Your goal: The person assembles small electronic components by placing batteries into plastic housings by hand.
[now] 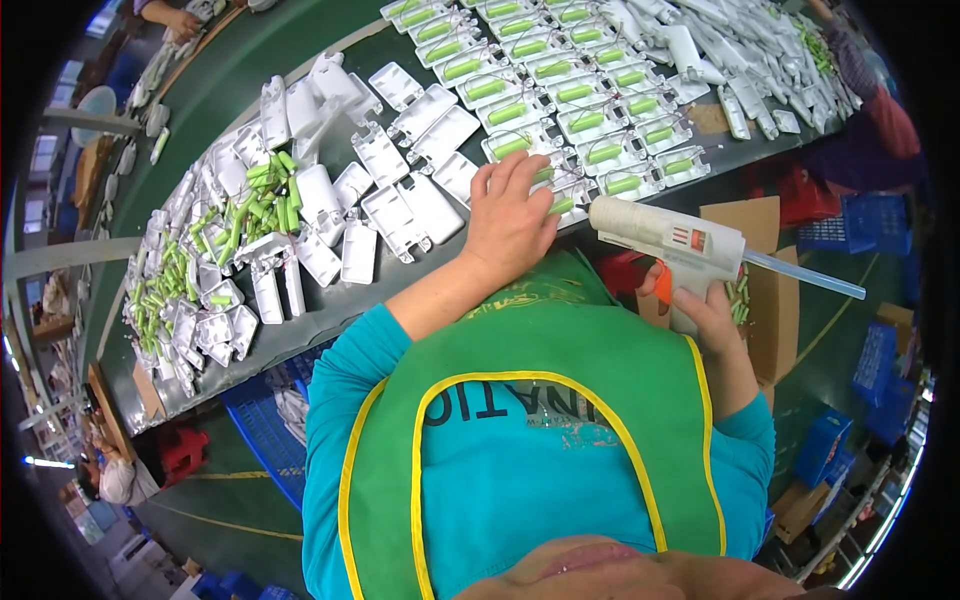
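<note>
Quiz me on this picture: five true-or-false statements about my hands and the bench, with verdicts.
1. The right hand holds a glue gun. True.

2. The left hand is inside a cardboard box. False: it is at the near end of the rows of white casings.

3. Loose green cylinders lie in a heap left of the left hand. True.

4. The clear stick points toward the picture's left. False: it sticks out toward the right.

5. The apron is green with yellow trim. True.

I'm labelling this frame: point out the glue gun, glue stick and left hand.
Glue gun (672,236), head view: side of its body.
Glue stick (805,275), head view: its exposed middle.
Left hand (508,217), head view: its back.
</note>
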`<state>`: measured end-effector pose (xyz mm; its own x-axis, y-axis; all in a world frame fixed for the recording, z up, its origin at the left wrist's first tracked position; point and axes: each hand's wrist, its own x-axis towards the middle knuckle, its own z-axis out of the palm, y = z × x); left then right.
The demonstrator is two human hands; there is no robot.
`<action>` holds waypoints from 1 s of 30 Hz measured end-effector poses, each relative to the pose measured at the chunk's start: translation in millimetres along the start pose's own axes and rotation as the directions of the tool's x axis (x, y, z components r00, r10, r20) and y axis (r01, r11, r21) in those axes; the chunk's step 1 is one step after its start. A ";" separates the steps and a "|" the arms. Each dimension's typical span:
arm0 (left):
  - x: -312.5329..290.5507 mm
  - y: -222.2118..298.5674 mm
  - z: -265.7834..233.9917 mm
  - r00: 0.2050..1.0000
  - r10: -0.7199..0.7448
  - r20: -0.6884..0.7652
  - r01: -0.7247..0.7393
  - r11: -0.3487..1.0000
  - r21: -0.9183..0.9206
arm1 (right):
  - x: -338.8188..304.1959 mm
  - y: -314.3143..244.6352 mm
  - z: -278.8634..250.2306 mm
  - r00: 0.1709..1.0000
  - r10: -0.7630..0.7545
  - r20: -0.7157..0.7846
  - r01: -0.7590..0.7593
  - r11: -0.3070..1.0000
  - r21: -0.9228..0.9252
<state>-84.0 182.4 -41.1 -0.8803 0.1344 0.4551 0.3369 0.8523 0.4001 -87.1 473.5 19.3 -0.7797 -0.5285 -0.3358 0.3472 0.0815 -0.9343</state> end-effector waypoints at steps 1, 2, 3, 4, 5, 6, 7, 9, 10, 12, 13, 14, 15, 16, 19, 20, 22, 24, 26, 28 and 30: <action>0.9 0.5 -0.4 1.000 0.004 -0.004 -0.004 1.000 -0.003 | 0.5 -1.0 1.1 1.000 0.000 -0.002 0.000 1.000 0.000; 1.3 0.6 -0.6 1.000 0.006 -0.009 -0.006 1.000 -0.004 | 2.5 -2.3 2.5 1.000 -0.005 0.010 0.006 1.000 -0.019; 1.2 0.4 -0.6 1.000 0.006 -0.010 -0.006 1.000 -0.002 | 4.4 -3.2 3.6 1.000 -0.010 0.021 0.011 0.999 -0.039; 1.0 0.2 -0.7 1.000 0.007 -0.012 -0.007 1.000 -0.003 | 5.9 -3.4 4.3 1.000 -0.011 0.022 0.012 0.999 -0.039; 0.7 -0.2 -1.1 1.000 0.010 -0.014 -0.010 1.000 -0.006 | 6.7 -3.8 5.6 1.000 -0.009 0.015 0.009 0.999 -0.053; 0.3 -0.6 -1.1 1.000 0.010 -0.014 -0.010 1.000 -0.007 | 7.6 -4.2 6.5 1.000 -0.006 0.008 0.007 0.998 -0.067; 0.1 -1.3 -0.7 1.000 0.017 -0.016 -0.017 1.000 -0.012 | 9.3 -4.1 6.9 1.000 -0.006 0.007 0.006 0.998 -0.068; -0.2 -1.8 -0.2 1.000 0.017 -0.021 -0.017 1.000 -0.013 | 14.3 -3.6 6.4 0.999 -0.029 0.031 0.030 0.999 -0.044; -0.3 -1.6 0.1 1.000 0.010 -0.027 -0.010 1.000 -0.013 | 15.6 -4.3 6.6 0.999 -0.027 0.036 0.029 0.998 -0.047; 0.5 -1.8 0.6 0.999 0.000 -0.037 0.000 1.000 -0.013 | 18.0 -7.0 7.5 0.999 0.011 0.032 -0.009 0.998 -0.068; 0.6 -1.7 1.0 0.999 0.001 -0.037 -0.002 1.000 -0.017 | 18.2 -5.3 6.7 0.999 0.012 0.035 -0.010 0.997 -0.071; 0.3 -1.5 1.2 0.999 0.002 -0.037 -0.003 1.000 -0.019 | 17.3 -1.1 4.9 0.999 -0.014 0.031 0.016 0.999 -0.050; 0.3 -1.6 1.3 0.999 -0.002 -0.039 0.001 1.000 -0.019 | 16.0 1.3 4.5 0.999 -0.040 0.026 0.041 0.999 -0.029; 0.5 -1.8 1.2 0.999 0.003 -0.041 -0.004 1.000 -0.020 | 14.1 -0.7 6.2 0.999 -0.038 0.028 0.039 0.999 -0.030; -0.7 -3.7 1.1 0.999 0.002 -0.041 -0.003 1.000 -0.021 | 8.5 -10.2 10.7 1.000 -0.010 -0.007 0.010 1.000 -0.020; -0.9 -4.5 0.8 0.999 0.001 -0.040 -0.002 1.000 -0.021 | 7.5 -11.9 10.1 1.000 0.000 -0.008 0.000 0.998 -0.056; -2.1 -6.0 1.7 0.999 -0.004 -0.045 0.003 1.000 -0.010 | 6.1 -10.9 8.8 1.000 0.010 0.004 -0.009 0.996 -0.093; -3.3 -7.7 3.3 0.999 -0.004 -0.037 0.005 1.000 0.011 | 6.2 -6.2 8.8 1.000 0.002 -0.011 -0.003 0.997 -0.073; -5.3 -7.7 2.4 0.999 0.015 -0.034 -0.014 1.000 0.020 | 6.4 -3.1 8.1 0.999 0.006 -0.046 -0.008 0.998 -0.055; -7.5 -5.9 -7.4 0.995 0.062 -0.080 -0.062 0.998 0.002 | 5.7 -1.1 9.0 0.997 0.010 -0.083 -0.012 1.000 -0.020; -12.1 -8.0 -24.2 0.987 0.090 -0.130 -0.087 0.996 0.028 | 4.6 2.0 7.3 0.996 -0.029 -0.080 0.033 0.998 0.047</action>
<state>-68.0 161.7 -30.6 -0.7953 0.1438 0.5889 0.4030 0.8511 0.3364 -86.2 465.0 16.7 -0.8284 -0.4614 -0.3174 0.3459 0.0242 -0.9380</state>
